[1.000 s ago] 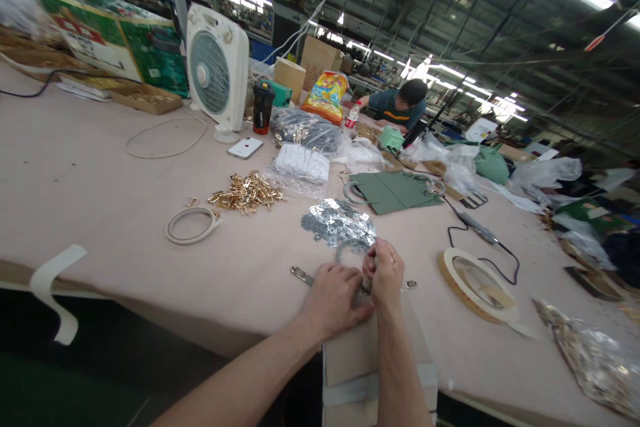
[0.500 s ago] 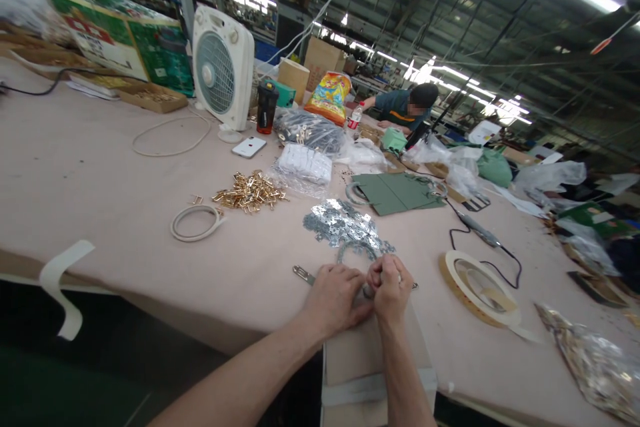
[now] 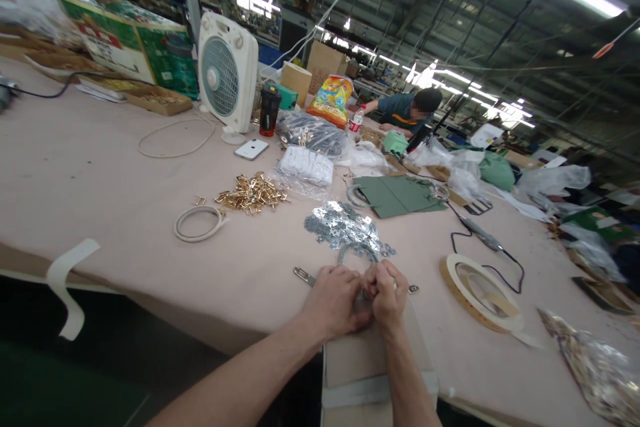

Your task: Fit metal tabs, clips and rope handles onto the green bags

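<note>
My left hand [image 3: 333, 299] and my right hand [image 3: 389, 295] meet at the table's near edge, fingers curled together over a small grey piece that they mostly hide. A grey curved strap [image 3: 350, 251] loops up from between them. Just beyond lies a pile of silver metal plates [image 3: 345, 229]. A metal clip [image 3: 301, 273] lies left of my left hand and a small buckle [image 3: 413, 289] right of my right hand. Under my wrists sits a cardboard box [image 3: 365, 353].
Gold hardware pile [image 3: 253, 191], white ring [image 3: 197, 223], tape roll [image 3: 477, 280], green cut panels [image 3: 393, 193], a soldering-type tool with black cord [image 3: 480, 233], phone [image 3: 251, 148], fan [image 3: 227, 73], bagged parts [image 3: 310, 133]. A co-worker [image 3: 407, 110] sits at the far side.
My right hand has come down from a raised grip to close against the left hand. The camera has drifted slightly, shifting the scene rightward.
</note>
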